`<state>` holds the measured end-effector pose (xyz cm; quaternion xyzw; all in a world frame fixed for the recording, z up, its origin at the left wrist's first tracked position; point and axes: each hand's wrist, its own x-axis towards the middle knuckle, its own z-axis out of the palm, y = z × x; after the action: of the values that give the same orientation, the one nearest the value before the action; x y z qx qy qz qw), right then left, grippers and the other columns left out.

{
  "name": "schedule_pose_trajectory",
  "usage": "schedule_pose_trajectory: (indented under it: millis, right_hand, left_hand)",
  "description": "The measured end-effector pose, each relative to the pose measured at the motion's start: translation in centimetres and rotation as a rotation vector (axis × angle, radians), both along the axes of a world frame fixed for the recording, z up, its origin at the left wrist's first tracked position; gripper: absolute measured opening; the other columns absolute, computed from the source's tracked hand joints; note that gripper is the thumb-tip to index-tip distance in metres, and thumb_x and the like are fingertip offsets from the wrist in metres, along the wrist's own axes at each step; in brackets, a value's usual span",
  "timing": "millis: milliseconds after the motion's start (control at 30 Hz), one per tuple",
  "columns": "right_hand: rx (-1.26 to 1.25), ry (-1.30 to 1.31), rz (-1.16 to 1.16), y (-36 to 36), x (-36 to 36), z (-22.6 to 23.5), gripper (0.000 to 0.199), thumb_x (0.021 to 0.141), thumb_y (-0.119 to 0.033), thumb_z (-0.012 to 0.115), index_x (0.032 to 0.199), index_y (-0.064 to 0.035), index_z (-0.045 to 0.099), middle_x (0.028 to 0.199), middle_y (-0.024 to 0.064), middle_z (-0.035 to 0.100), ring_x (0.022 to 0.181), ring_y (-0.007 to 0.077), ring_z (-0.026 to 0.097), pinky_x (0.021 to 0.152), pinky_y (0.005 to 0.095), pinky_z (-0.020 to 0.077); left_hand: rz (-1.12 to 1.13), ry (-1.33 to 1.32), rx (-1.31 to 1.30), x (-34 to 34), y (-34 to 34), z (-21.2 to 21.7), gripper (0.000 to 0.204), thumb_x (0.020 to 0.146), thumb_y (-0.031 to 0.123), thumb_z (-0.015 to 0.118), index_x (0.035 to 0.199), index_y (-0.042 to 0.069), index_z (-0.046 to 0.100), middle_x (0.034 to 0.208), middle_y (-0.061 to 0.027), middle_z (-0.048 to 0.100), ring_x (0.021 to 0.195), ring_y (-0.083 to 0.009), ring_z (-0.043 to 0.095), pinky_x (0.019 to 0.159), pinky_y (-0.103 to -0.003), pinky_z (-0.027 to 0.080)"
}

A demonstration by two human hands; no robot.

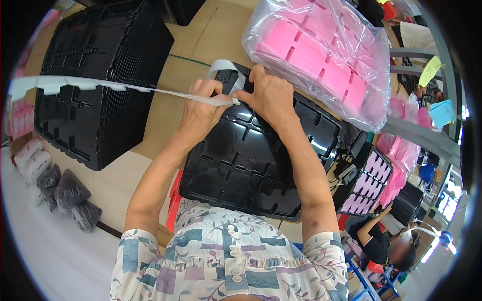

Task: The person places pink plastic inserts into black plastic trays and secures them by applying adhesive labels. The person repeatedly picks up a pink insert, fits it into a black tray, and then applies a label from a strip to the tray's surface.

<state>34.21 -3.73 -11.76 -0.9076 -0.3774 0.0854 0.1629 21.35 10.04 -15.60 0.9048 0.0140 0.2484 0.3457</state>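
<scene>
A long white strip point(120, 86) with a notched edge stretches in from the left rim to my hands, and part of it curls up in a loop point(224, 65). My left hand point(201, 110) is closed on the strip, fingers bent and thumb hidden beneath. Against it, my right hand point(273, 98) pinches the strip near the base of the loop, its thumb meeting the left fingertips. A small white piece shows between the two hands. Both hands are over the far part of a black plastic tray point(241, 170) with moulded ribs, which lies in front of my body.
A tall stack of black trays point(100, 80) stands at the left. Pink trays in a clear plastic bag point(321, 60) lie at the far right. Dark and white bags point(75, 200) sit at lower left. A co-worker point(381, 241) sits at right by a tray of pink pieces point(369, 180).
</scene>
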Motion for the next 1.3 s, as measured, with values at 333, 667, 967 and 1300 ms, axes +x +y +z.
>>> schedule_pose_trajectory:
  millis: [333, 667, 967, 1300]
  right_hand:
    - [-0.033, 0.102, -0.146, 1.0, 1.2, -0.3, 0.034, 0.077, -0.035, 0.078, 0.082, -0.0061, 0.062, 0.073, 0.0154, 0.068, 0.074, 0.0370, 0.067, 0.066, 0.0477, 0.0509]
    - [-0.027, 0.115, -0.118, 0.6, 1.5, -0.1, 0.028, 0.078, -0.030, 0.077, 0.085, -0.0056, 0.065, 0.075, 0.0162, 0.069, 0.075, 0.0371, 0.069, 0.068, 0.0472, 0.0537]
    - [0.433, 0.753, -0.227, -2.0, 2.1, 0.4, 0.028, 0.094, -0.029, 0.062, 0.099, -0.0023, 0.070, 0.084, 0.0207, 0.067, 0.071, 0.0279, 0.067, 0.063, 0.0354, 0.0503]
    - [-0.139, -0.209, 0.244, -2.8, -4.1, -1.6, 0.030, 0.091, -0.010, 0.059, 0.121, -0.0116, 0.066, 0.081, 0.0125, 0.067, 0.072, 0.0314, 0.066, 0.063, 0.0380, 0.0529]
  left_hand:
    - [-0.052, 0.026, 0.017, 0.6, 0.3, -0.1, 0.013, 0.076, 0.009, 0.076, 0.086, 0.008, 0.069, 0.088, -0.0041, 0.058, 0.088, -0.0266, 0.052, 0.075, -0.040, 0.042]
    - [0.124, 0.183, -0.360, 4.5, 0.2, -0.3, 0.009, 0.094, 0.011, 0.062, 0.095, 0.003, 0.063, 0.074, -0.0016, 0.057, 0.070, -0.0070, 0.048, 0.065, -0.025, 0.041]
    - [0.286, -0.268, -1.287, 1.0, 0.6, 1.3, 0.020, 0.097, 0.005, 0.057, 0.115, -0.001, 0.055, 0.094, -0.0054, 0.065, 0.084, -0.0094, 0.058, 0.076, -0.026, 0.046]
    - [0.408, -0.039, -1.472, -10.7, -3.5, 4.6, 0.023, 0.096, 0.002, 0.053, 0.120, 0.003, 0.054, 0.089, -0.0029, 0.063, 0.075, -0.0060, 0.056, 0.067, -0.021, 0.044]
